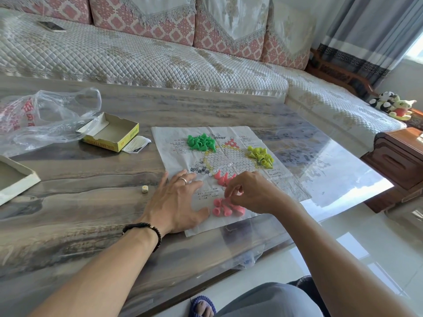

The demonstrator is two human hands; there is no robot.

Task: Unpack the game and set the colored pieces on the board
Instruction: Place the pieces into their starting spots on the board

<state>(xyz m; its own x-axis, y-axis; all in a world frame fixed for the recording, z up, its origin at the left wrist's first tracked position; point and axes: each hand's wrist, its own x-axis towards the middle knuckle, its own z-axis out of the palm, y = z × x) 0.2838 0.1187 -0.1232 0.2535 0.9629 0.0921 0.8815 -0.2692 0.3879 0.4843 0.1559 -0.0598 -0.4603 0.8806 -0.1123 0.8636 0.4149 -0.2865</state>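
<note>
Pink pieces [229,208] lie in a heap by the board's [231,156] near edge, under my right hand [251,193]. Its fingers curl, pinching one, I think. Left hand [178,200] lies flat, fingers spread, holding the sheet down. Green pieces [201,144] and yellow pieces [261,156] are heaped, unplaced. Box [112,131] is emptied; few pink set.

Bright daylight, glare on table [332,170], edges warped, perhaps soft
</note>
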